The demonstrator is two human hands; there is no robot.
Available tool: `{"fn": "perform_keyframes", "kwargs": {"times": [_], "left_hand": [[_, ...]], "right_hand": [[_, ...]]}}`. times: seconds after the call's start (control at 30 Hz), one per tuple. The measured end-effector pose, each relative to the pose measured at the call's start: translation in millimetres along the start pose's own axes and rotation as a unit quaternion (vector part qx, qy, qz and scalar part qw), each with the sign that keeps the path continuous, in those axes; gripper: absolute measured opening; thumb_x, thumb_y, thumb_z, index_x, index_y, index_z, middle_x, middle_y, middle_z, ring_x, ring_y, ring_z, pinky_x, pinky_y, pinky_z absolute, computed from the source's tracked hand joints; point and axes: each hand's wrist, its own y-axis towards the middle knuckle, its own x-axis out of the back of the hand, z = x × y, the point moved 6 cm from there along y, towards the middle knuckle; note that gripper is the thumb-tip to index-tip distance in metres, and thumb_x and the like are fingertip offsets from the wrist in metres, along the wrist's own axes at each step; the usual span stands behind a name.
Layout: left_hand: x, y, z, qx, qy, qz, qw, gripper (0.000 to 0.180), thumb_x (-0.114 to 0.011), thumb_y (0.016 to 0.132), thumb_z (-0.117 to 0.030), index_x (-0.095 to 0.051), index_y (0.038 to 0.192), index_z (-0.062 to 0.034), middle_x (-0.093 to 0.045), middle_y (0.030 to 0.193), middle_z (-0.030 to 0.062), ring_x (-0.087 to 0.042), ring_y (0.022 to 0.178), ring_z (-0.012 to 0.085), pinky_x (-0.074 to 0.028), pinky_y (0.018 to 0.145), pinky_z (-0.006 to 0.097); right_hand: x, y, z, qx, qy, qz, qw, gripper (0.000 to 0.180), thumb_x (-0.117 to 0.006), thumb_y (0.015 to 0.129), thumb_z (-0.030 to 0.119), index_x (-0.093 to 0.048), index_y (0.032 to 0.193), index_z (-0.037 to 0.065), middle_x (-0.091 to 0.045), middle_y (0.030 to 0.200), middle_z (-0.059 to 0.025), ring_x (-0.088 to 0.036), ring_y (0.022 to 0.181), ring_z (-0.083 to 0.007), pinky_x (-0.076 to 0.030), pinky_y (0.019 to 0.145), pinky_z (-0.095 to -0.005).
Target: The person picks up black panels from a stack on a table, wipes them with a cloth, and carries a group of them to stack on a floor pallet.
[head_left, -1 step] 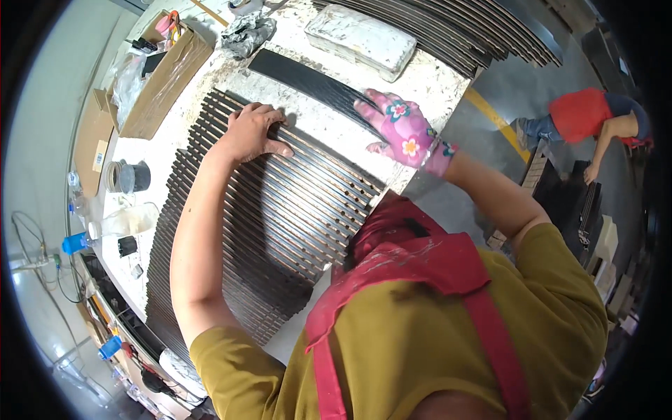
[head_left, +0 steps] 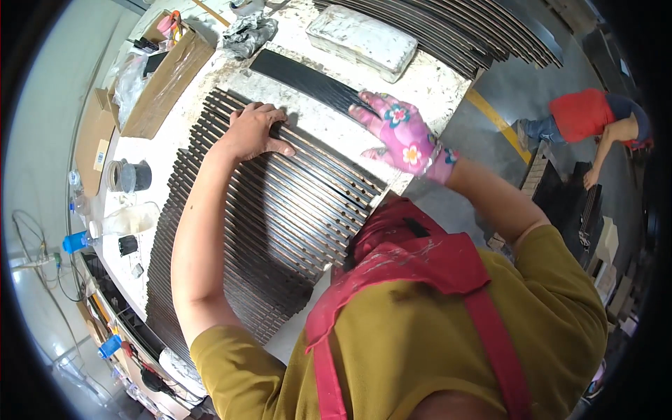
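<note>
My bare left hand (head_left: 256, 133) lies over the far edge of a row of dark, narrow strips (head_left: 301, 203) packed side by side on the table. Its fingers bend round the outermost strips, and the thumb presses on the near side. My right hand (head_left: 406, 136) wears a pink glove with a flower print. Its fingers are stretched out over the right end of a wide, flat black strip (head_left: 301, 78), which lies apart from the row. The glove covers that end of the black strip.
A white, stained block (head_left: 360, 40) stands behind the black strip, with more dark strips (head_left: 448, 31) stacked beyond it. Left are a cardboard box (head_left: 164, 91), a jar (head_left: 129, 176) and a bottle (head_left: 133, 219). Another person in red (head_left: 584, 115) bends at the right.
My right hand has shifted slightly to the left along the black strip. My left hand keeps its place on the row.
</note>
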Motion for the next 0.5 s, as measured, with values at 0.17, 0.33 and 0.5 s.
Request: {"fn": "perform_keyframes", "kwargs": {"times": [0.17,0.33,0.5], "left_hand": [[-2,-4,5,-0.004,-0.024,-0.052,0.998,0.088,-0.079,0.053,-0.051,-0.049,0.128,-0.0163,-0.041,0.135,0.0091,-0.031,0.130,0.0328,-0.026,0.104,0.052],[-10,-30,13,0.051,-0.035,-0.189,0.980,0.110,-0.080,0.053,-0.048,-0.026,0.142,-0.0130,-0.023,0.146,0.0183,-0.022,0.134,0.0389,-0.026,0.107,0.050],[-18,-38,14,0.095,-0.046,-0.198,0.975,0.108,-0.077,0.058,-0.051,-0.023,0.143,-0.0120,-0.020,0.147,0.0185,-0.021,0.135,0.0380,-0.025,0.107,0.049]], "right_hand": [[-12,-7,52,-0.118,0.284,0.173,0.936,0.080,-0.058,0.080,0.051,-0.029,0.139,0.006,-0.044,0.131,-0.0230,-0.048,0.115,-0.0366,-0.042,0.094,-0.0411],[-19,-1,55,-0.110,0.364,0.152,0.912,0.074,-0.060,0.082,0.042,-0.029,0.138,0.004,-0.042,0.133,-0.0227,-0.046,0.118,-0.0365,-0.038,0.098,-0.0387],[-27,1,46,-0.126,0.404,0.187,0.887,0.067,-0.059,0.084,0.034,-0.031,0.137,0.005,-0.044,0.132,-0.0216,-0.048,0.116,-0.0362,-0.039,0.097,-0.0390]]}}
